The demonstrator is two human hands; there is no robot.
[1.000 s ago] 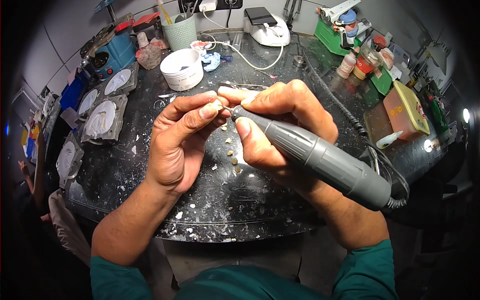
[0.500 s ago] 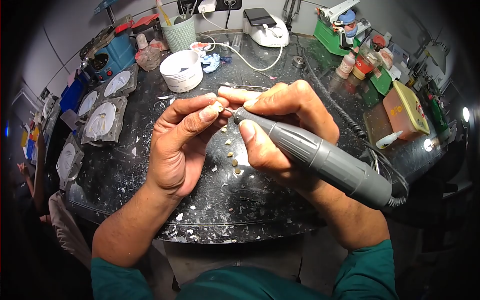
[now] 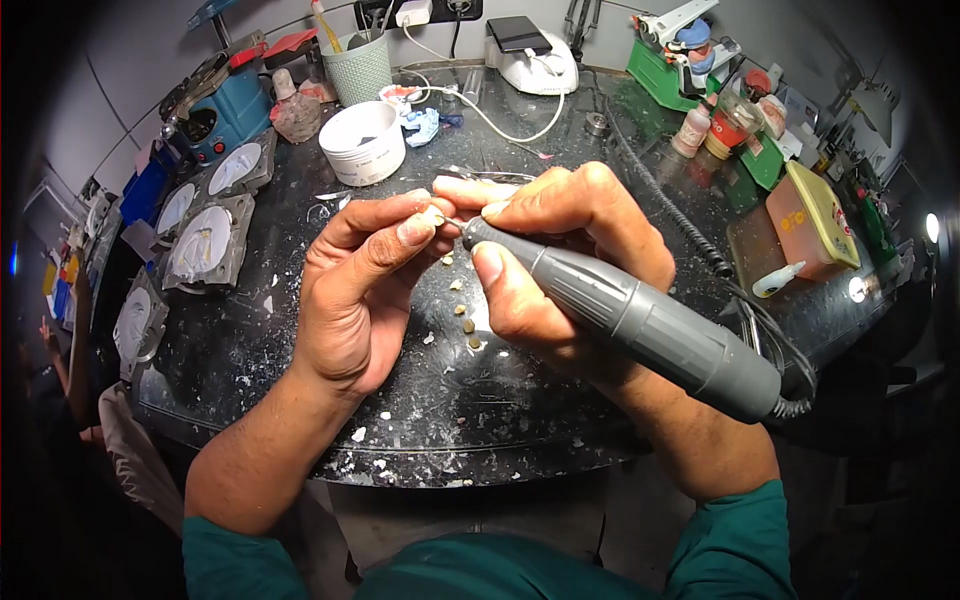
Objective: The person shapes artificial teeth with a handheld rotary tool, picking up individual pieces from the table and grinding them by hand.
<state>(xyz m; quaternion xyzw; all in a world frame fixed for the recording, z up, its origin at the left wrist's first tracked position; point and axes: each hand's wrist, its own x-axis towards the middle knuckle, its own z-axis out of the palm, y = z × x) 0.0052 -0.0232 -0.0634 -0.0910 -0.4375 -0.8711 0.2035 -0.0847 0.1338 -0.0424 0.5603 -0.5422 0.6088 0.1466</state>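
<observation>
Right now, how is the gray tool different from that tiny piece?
The gray tool is long and thick; the tiny piece is far smaller. The tool is dark gray, the piece pale yellowish. The right hand grips the tool; the left hand pinches the piece. Both are held above the black table.

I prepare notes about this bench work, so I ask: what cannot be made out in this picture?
Head view: small pale piece, mostly hidden by the left hand.
Head view: grey handpiece, its front partly covered by the right hand.
Head view: white tub, its printing too small to read.
Head view: another person, mostly lost in darkness at left.
</observation>
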